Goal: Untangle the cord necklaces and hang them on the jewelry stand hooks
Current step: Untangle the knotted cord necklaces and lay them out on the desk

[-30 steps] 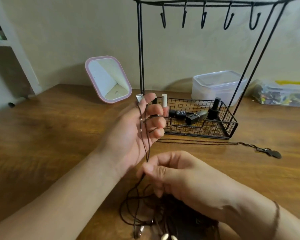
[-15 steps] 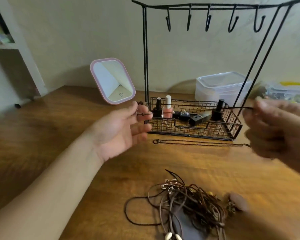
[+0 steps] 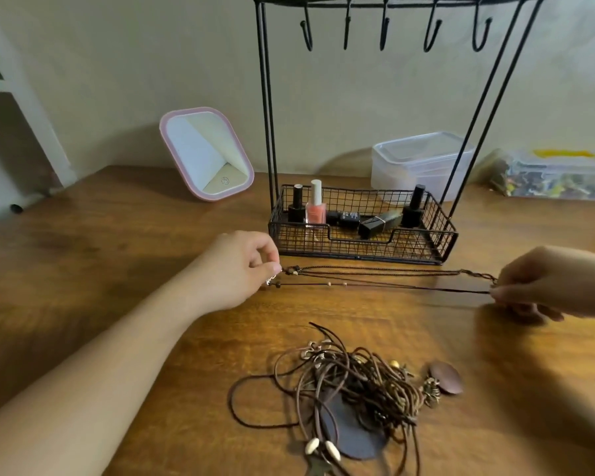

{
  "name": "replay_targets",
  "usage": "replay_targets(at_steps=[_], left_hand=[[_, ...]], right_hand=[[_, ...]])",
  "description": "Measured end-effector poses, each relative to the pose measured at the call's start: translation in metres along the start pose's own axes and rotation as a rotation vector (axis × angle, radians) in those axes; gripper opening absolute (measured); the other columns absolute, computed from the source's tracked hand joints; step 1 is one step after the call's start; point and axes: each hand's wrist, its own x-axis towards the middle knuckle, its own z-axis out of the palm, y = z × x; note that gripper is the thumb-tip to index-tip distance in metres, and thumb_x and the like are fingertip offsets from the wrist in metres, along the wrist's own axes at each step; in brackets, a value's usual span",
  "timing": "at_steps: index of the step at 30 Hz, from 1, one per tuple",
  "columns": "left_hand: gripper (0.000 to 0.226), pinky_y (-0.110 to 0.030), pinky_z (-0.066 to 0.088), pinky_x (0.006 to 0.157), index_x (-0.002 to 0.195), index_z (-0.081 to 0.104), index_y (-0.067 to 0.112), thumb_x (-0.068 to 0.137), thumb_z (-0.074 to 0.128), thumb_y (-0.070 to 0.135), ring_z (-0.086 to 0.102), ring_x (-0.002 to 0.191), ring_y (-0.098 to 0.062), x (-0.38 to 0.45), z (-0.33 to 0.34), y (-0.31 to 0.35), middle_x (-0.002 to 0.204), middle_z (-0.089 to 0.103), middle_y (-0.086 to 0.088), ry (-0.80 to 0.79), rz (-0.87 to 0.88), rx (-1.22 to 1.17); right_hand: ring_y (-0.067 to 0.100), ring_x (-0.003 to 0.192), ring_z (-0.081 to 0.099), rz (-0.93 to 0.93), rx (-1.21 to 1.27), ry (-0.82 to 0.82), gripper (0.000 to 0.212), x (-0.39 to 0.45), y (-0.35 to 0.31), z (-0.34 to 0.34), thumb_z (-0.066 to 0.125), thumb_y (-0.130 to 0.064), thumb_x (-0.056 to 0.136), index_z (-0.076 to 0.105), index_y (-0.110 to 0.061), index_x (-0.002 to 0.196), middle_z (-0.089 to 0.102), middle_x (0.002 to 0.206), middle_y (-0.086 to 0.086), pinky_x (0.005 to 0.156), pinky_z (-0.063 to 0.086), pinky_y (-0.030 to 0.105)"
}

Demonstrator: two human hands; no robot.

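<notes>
Your left hand [image 3: 241, 269] and right hand [image 3: 543, 286] each pinch an end of a cord necklace [image 3: 385, 286], stretched taut. Your right fingertips blur. The tangled pile [image 3: 354, 389] runs off the frame's bottom edge.

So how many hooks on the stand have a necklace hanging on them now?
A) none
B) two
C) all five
A: all five hooks on the jewelry stand are bare; one cord necklace is stretched between the left hand and the right hand just above the table, and the rest sit in a tangled pile.
</notes>
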Motion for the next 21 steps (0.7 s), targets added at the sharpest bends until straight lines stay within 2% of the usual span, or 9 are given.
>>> replay_targets(at_steps=[4,6,8,9,11,14,16,18,21], left_hand=[[0.006,-0.034,0.058,0.077,0.09,0.062,0.032,0.095,0.064,0.031,0.06,0.062,-0.008,0.002,0.007,-0.002,0.063,0.065,0.005,0.002,-0.018,0.096],[0.007,-0.035,0.059,0.075,0.097,0.063,0.032,0.093,0.065,0.038,0.06,0.063,-0.008,0.0,0.008,0.0,0.066,0.064,0.006,0.043,-0.007,0.147],[0.014,-0.027,0.055,0.07,0.097,0.064,0.032,0.089,0.067,0.043,0.06,0.06,-0.006,-0.007,0.005,0.007,0.065,0.063,0.006,0.121,0.097,0.09],[0.016,-0.023,0.052,0.068,0.095,0.064,0.032,0.085,0.07,0.044,0.059,0.062,-0.005,-0.013,0.003,0.012,0.067,0.062,0.007,0.121,0.209,0.009],[0.02,-0.017,0.047,0.068,0.093,0.065,0.03,0.081,0.075,0.043,0.06,0.078,-0.004,-0.026,0.002,0.025,0.082,0.062,0.012,-0.04,0.472,-0.076],[0.031,-0.024,0.046,0.09,0.102,0.065,0.028,0.08,0.078,0.046,0.054,0.108,-0.007,-0.034,0.014,0.034,0.106,0.058,0.017,-0.329,0.683,0.065],[0.033,-0.032,0.046,0.093,0.107,0.066,0.028,0.082,0.077,0.046,0.053,0.11,-0.007,-0.034,0.025,0.032,0.109,0.059,0.015,-0.39,0.727,0.102],[0.022,-0.035,0.047,0.091,0.104,0.069,0.023,0.086,0.075,0.036,0.055,0.106,-0.009,-0.032,0.029,0.029,0.106,0.063,0.011,-0.377,0.739,0.076],[0.007,-0.034,0.05,0.087,0.096,0.072,0.016,0.09,0.072,0.02,0.061,0.098,-0.011,-0.03,0.024,0.028,0.097,0.066,0.008,-0.352,0.695,-0.016]], right_hand=[[0.009,0.042,0.059,0.031,-0.07,0.114,0.011,-0.003,-0.001,0.0,0.072,-0.038,0.086,0.072,-0.032,0.077,0.071,0.063,-0.006,0.065,0.057,0.035],[0.006,0.057,0.064,0.002,-0.191,0.264,0.014,-0.005,-0.006,0.001,0.072,-0.052,0.082,0.066,-0.042,0.073,0.07,0.069,-0.014,0.068,0.057,0.034],[0.0,0.061,0.062,-0.188,-0.233,0.378,0.018,-0.014,-0.026,0.003,0.071,-0.057,0.077,0.066,-0.044,0.066,0.066,0.067,-0.02,0.064,0.053,0.028],[-0.002,0.063,0.063,-0.346,-0.192,0.332,0.014,-0.023,-0.04,0.006,0.072,-0.055,0.077,0.066,-0.045,0.069,0.066,0.066,-0.021,0.06,0.05,0.024],[0.0,0.076,0.065,-0.665,-0.07,0.034,0.009,-0.043,-0.072,0.014,0.075,-0.044,0.08,0.066,-0.045,0.082,0.069,0.074,-0.019,0.06,0.047,0.018],[0.013,0.082,0.062,-0.889,0.03,-0.297,0.017,-0.067,-0.103,0.025,0.076,-0.047,0.082,0.068,-0.039,0.094,0.065,0.087,-0.012,0.066,0.051,0.028],[0.013,0.081,0.058,-0.843,-0.03,-0.346,0.032,-0.072,-0.108,0.028,0.076,-0.061,0.074,0.065,-0.038,0.095,0.06,0.089,-0.011,0.067,0.05,0.034],[0.01,0.081,0.056,-0.782,-0.167,-0.294,0.045,-0.073,-0.111,0.036,0.073,-0.073,0.067,0.056,-0.041,0.093,0.059,0.089,-0.012,0.068,0.05,0.033],[0.001,0.084,0.056,-0.764,-0.341,-0.11,0.036,-0.067,-0.107,0.043,0.062,-0.069,0.074,0.052,-0.042,0.094,0.06,0.094,-0.024,0.069,0.05,0.024]])
